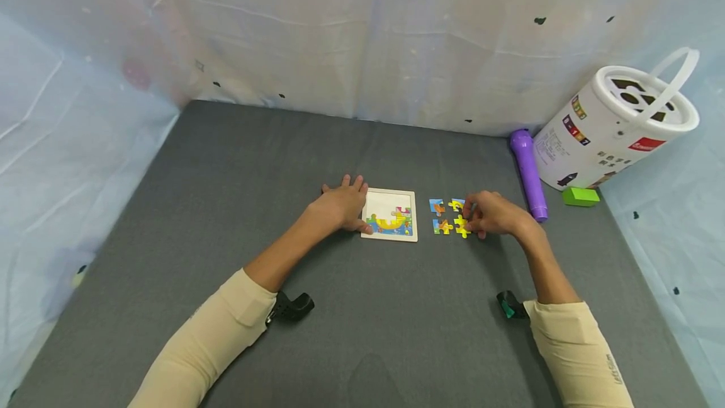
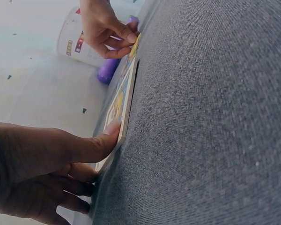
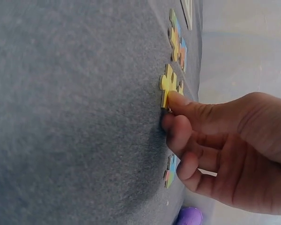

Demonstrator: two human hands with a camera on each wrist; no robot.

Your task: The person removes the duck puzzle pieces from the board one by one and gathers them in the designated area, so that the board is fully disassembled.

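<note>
A square wooden puzzle tray (image 1: 381, 199) lies at the middle of the table, its lower part filled with joined pieces in yellow, blue and pink. My left hand (image 1: 340, 205) rests at its left edge, fingers spread, and the thumb (image 2: 105, 143) presses on the near corner. To the right of the tray, my right hand (image 1: 495, 214) pinches a yellow puzzle piece (image 3: 167, 83) between thumb and index finger, low at the table surface. Loose pieces lie close by: a blue-orange one (image 1: 436, 206), another below it (image 1: 442, 226), and a partly covered yellow-blue one (image 1: 456, 204).
A purple microphone-shaped tube (image 1: 529, 175) lies right of my right hand. Behind it a white bucket (image 1: 578, 137) with a handle stands at the back right corner, a green block (image 1: 580, 196) before it. Patterned sheeting (image 1: 317, 36) rises behind the grey table (image 1: 385, 326).
</note>
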